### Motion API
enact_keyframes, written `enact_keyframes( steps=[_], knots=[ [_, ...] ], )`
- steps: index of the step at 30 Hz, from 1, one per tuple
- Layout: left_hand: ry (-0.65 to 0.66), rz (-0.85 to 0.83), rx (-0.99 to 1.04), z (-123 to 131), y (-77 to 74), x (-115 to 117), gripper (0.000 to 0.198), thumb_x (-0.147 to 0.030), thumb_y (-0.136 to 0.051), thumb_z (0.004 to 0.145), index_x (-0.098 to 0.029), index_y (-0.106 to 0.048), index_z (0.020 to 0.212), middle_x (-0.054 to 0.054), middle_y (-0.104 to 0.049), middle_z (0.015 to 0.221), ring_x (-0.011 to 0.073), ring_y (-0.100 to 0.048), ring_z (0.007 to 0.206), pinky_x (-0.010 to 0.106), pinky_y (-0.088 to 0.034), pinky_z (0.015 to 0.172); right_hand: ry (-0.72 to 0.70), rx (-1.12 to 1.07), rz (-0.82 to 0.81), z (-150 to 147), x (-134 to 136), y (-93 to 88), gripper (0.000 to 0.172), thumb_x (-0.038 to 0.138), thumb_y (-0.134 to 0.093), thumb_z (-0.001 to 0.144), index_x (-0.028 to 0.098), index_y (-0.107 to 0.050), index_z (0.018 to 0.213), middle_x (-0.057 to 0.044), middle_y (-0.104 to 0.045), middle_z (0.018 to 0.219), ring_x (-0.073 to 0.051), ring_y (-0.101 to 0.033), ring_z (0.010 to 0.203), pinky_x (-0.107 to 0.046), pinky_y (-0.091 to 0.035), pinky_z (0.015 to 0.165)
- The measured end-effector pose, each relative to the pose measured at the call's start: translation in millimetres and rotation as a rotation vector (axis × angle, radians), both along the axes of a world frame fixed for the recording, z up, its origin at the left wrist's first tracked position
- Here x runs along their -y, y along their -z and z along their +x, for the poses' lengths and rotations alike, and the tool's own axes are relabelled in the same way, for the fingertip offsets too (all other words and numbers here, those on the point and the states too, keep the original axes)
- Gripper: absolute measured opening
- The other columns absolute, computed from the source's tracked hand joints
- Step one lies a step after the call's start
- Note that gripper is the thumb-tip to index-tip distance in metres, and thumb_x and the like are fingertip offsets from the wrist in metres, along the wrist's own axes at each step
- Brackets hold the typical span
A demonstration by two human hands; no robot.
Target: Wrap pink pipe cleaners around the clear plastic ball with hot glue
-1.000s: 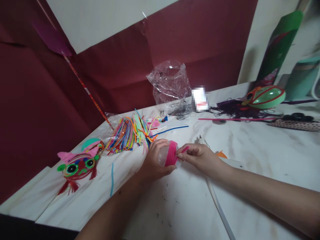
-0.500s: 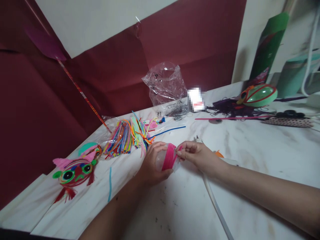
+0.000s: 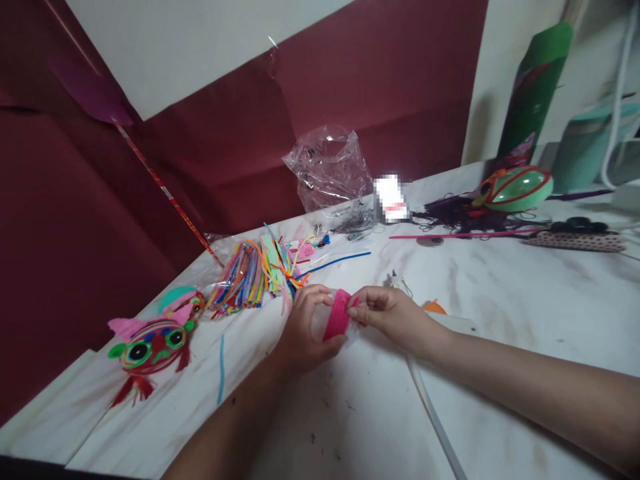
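My left hand (image 3: 303, 333) is wrapped round a small clear round shell (image 3: 320, 319) banded with pink pipe cleaner (image 3: 337, 315), held just above the white marble table (image 3: 525, 300). My right hand (image 3: 390, 315) pinches the free end of that pink pipe cleaner against the shell's right side, fingers pressed together. A pile of many-coloured pipe cleaners (image 3: 255, 270) lies just behind my left hand.
A finished red fish-like figure (image 3: 150, 343) with green eyes lies at the left. A loose light-blue pipe cleaner (image 3: 221, 360) is beside it. A crumpled clear bag (image 3: 327, 167) stands at the back. A green shell figure (image 3: 517, 189), purple strands and a dotted case (image 3: 580, 241) lie far right.
The pink free end that stuck out to the right has been drawn in against the shell. Both hands stay together; the view shifted slightly.
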State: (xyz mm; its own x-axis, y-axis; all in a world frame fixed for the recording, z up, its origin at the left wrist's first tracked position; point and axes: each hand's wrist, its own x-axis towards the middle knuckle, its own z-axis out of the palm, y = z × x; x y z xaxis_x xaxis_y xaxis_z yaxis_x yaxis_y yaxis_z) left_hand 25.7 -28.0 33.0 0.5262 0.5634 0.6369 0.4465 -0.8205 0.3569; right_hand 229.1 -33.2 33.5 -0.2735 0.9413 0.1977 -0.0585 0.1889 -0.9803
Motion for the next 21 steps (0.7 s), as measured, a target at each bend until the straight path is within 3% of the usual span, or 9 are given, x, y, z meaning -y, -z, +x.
enact_keyframes(
  steps=[14, 21],
  knots=[
    [-0.001, -0.076, 0.009, 0.4, -2.9, -0.6, 0.051, -0.051, -0.07, 0.077, -0.024, -0.05, 0.115, 0.011, -0.051, 0.119, 0.0293, -0.051, 0.116, 0.048, -0.041, 0.101, -0.029, -0.073, -0.056, -4.7, -0.7, -0.3, 0.034, 0.048, -0.078, 0.059, 0.02, -0.06, 0.067, 0.007, -0.053, 0.054, -0.011, -0.047, 0.054, -0.027, -0.037, 0.056],
    [-0.012, -0.046, -0.008, 2.3, -0.8, -0.5, 0.049, -0.046, -0.071, 0.077, -0.023, -0.05, 0.115, 0.011, -0.052, 0.119, 0.0285, -0.051, 0.116, 0.047, -0.041, 0.101, 0.024, -0.045, -0.004, -8.4, -4.8, 11.9, 0.028, 0.033, -0.075, 0.059, 0.022, -0.056, 0.075, 0.011, -0.046, 0.053, -0.01, -0.042, 0.051, -0.025, -0.033, 0.054]
  ],
)
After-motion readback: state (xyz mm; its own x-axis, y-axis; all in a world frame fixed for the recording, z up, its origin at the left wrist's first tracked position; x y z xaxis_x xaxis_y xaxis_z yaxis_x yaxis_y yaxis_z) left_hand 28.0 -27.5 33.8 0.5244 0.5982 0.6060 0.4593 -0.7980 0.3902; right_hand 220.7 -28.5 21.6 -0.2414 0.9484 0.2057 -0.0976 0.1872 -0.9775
